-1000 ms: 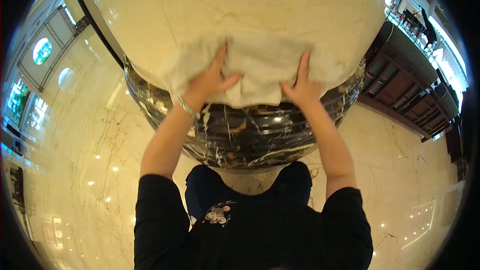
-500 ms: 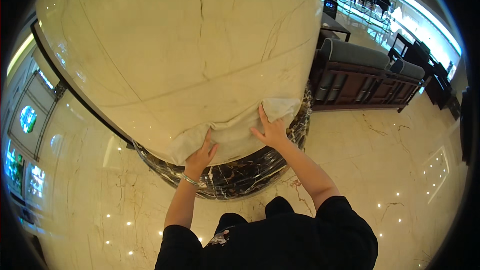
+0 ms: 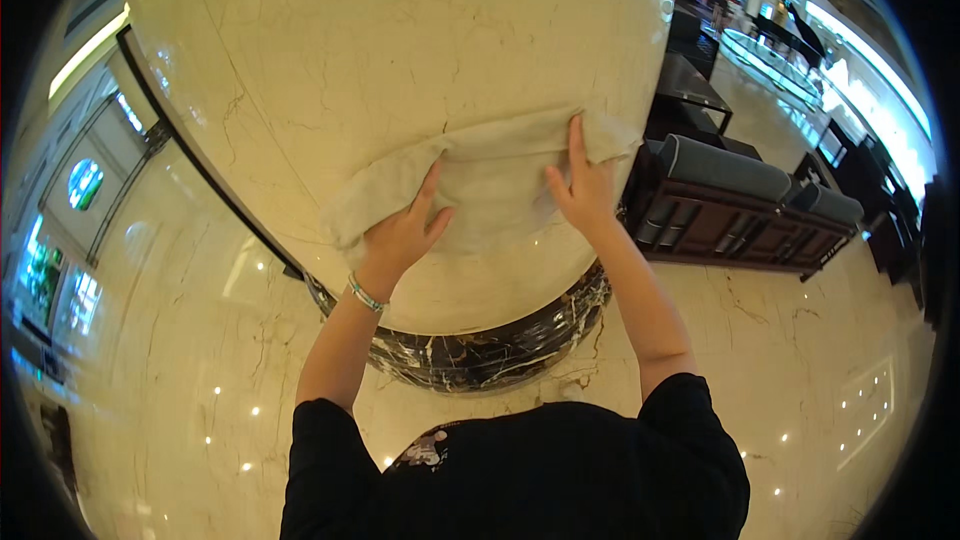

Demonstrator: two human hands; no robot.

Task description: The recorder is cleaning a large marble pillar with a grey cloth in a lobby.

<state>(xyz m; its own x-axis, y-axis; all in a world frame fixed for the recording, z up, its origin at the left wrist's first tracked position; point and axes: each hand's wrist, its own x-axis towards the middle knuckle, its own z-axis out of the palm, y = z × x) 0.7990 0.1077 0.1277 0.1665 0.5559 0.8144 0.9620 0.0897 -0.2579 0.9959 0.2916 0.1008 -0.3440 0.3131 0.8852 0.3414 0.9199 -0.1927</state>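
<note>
A pale cloth (image 3: 500,175) lies spread in a wide band across a round cream marble column (image 3: 380,50). My left hand (image 3: 400,237) presses flat on the left part of the cloth, index finger stretched up and thumb apart. Toward the cloth's right end, my right hand (image 3: 588,195) does the same, its index fingertip at the upper fold. Neither hand is closed around the fabric; the outer fingers are partly hidden. Below the cloth, a dark veined marble base (image 3: 480,360) rings the column's foot.
A dark wooden sofa (image 3: 740,205) with grey cushions stands to the right, close to the column. A low dark table (image 3: 690,85) is beyond it, and a black piano (image 3: 795,35) farther back. Shiny marble floor (image 3: 740,340) surrounds the column. At left runs a black strip (image 3: 200,150).
Both hands have moved up the column, carrying the cloth with them. The cloth is now well above the dark base. The view has shifted slightly.
</note>
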